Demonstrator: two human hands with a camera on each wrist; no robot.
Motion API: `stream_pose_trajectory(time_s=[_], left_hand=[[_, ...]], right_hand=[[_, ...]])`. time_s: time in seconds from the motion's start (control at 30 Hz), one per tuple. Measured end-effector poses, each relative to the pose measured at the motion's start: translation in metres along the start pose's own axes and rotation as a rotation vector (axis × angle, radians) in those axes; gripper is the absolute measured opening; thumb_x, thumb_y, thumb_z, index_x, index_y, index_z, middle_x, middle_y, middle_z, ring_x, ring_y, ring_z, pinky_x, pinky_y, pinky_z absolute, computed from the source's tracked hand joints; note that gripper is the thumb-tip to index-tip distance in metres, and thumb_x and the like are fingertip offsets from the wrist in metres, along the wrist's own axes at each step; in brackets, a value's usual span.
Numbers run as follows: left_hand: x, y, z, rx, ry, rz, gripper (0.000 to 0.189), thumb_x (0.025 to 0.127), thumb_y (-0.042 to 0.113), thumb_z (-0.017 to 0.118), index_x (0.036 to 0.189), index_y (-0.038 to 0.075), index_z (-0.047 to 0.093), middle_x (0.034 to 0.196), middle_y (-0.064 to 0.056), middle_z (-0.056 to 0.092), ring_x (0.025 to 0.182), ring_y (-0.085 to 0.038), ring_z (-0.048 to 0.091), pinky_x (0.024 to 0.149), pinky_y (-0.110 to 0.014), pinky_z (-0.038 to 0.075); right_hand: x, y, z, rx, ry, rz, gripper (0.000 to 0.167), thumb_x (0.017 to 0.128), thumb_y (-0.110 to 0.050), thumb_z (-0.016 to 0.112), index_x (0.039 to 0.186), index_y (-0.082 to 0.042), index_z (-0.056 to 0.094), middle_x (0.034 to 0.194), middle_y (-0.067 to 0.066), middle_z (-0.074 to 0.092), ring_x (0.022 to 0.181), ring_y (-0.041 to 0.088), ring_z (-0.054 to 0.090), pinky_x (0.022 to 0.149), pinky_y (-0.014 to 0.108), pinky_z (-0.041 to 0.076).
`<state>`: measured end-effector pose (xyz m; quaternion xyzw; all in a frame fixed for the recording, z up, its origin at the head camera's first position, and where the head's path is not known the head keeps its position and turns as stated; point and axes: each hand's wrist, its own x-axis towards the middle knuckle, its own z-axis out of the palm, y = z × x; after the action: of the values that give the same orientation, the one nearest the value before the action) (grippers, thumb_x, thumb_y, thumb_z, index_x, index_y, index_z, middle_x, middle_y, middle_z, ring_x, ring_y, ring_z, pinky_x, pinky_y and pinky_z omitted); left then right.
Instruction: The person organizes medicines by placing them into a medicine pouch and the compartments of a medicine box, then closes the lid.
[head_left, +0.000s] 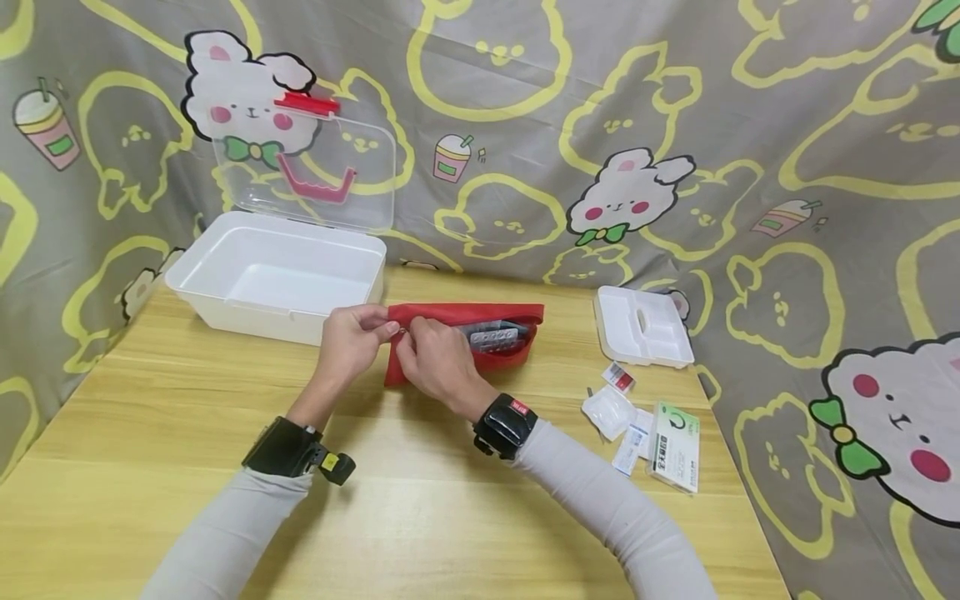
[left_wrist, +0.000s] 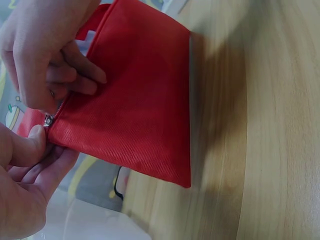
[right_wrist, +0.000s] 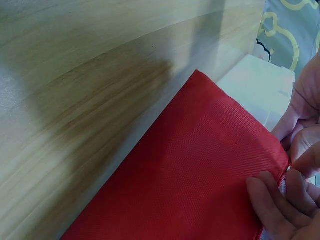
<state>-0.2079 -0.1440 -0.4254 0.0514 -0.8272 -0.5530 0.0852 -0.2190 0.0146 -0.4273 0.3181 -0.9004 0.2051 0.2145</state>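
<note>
A red zippered pouch (head_left: pixel 465 314) stands on the wooden table, its zip gaping toward the right end. Inside the opening a silver blister pack (head_left: pixel 493 337) and a dark grey item show. My left hand (head_left: pixel 347 343) pinches the pouch's left top corner, where the zip ends. Beside it, my right hand (head_left: pixel 442 357) pinches the small metal zip pull (left_wrist: pixel 48 120) at that corner, other fingers resting against the red fabric. In the right wrist view, both hands' fingertips meet at the pouch's corner, partly hiding the pull.
Left behind my hands sits a white box (head_left: pixel 281 279), its clear lid (head_left: pixel 352 167) raised. At the right are a white compartment tray (head_left: pixel 622 333), a green-and-white medicine box (head_left: pixel 675 450), a white packet (head_left: pixel 609 412) and small sachets (head_left: pixel 632 448). A patterned curtain (head_left: pixel 510 108) hangs behind.
</note>
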Motion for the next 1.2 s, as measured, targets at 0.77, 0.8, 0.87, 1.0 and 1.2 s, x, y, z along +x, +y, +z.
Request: stream_pose_trajectory(time_s=[0.77, 0.8, 0.87, 1.0, 1.2], left_hand=[[0.0, -0.002, -0.016, 0.123, 0.043, 0.078, 0.016, 0.092, 0.004, 0.072, 0.106, -0.004, 0.077, 0.097, -0.02, 0.077, 0.087, -0.032, 0.077, 0.082, -0.043, 0.063], [-0.001, -0.001, -0.017, 0.125, 0.043, 0.075, 0.016, 0.093, 0.005, 0.072, 0.106, -0.003, 0.077, 0.097, -0.02, 0.077, 0.088, -0.032, 0.077, 0.083, -0.044, 0.063], [-0.001, -0.002, -0.018, 0.124, 0.041, 0.068, 0.018, 0.093, 0.005, 0.071, 0.108, -0.004, 0.076, 0.1, -0.021, 0.077, 0.09, -0.033, 0.076, 0.084, -0.046, 0.062], [-0.003, -0.005, -0.022, 0.129, 0.052, 0.048, 0.019, 0.094, 0.005, 0.071, 0.109, -0.003, 0.076, 0.102, -0.021, 0.076, 0.094, -0.034, 0.075, 0.077, -0.033, 0.062], [-0.006, -0.011, -0.031, 0.127, 0.064, 0.033, 0.017, 0.094, 0.006, 0.07, 0.108, -0.004, 0.075, 0.102, -0.022, 0.076, 0.091, -0.033, 0.075, 0.064, -0.01, 0.053]], right_hand=[[-0.015, 0.041, -0.035, 0.015, -0.002, 0.029, 0.034, 0.091, -0.012, 0.062, 0.062, -0.016, 0.044, 0.054, -0.005, 0.039, 0.046, 0.008, 0.038, 0.043, 0.018, 0.026], [-0.016, 0.043, -0.037, 0.019, -0.005, 0.032, 0.034, 0.091, -0.012, 0.062, 0.062, -0.016, 0.044, 0.054, -0.005, 0.039, 0.046, 0.007, 0.038, 0.043, 0.018, 0.026], [-0.017, 0.047, -0.04, 0.027, -0.007, 0.038, 0.035, 0.091, -0.011, 0.063, 0.062, -0.015, 0.044, 0.053, -0.005, 0.038, 0.046, 0.008, 0.038, 0.043, 0.019, 0.026], [-0.02, 0.056, -0.045, 0.043, -0.022, 0.073, 0.034, 0.09, -0.009, 0.061, 0.061, -0.015, 0.044, 0.052, -0.005, 0.038, 0.046, 0.009, 0.039, 0.043, 0.02, 0.028], [-0.03, 0.079, -0.058, 0.035, -0.05, 0.166, 0.031, 0.089, -0.009, 0.059, 0.061, -0.015, 0.047, 0.052, -0.004, 0.043, 0.048, 0.011, 0.043, 0.045, 0.023, 0.03]])
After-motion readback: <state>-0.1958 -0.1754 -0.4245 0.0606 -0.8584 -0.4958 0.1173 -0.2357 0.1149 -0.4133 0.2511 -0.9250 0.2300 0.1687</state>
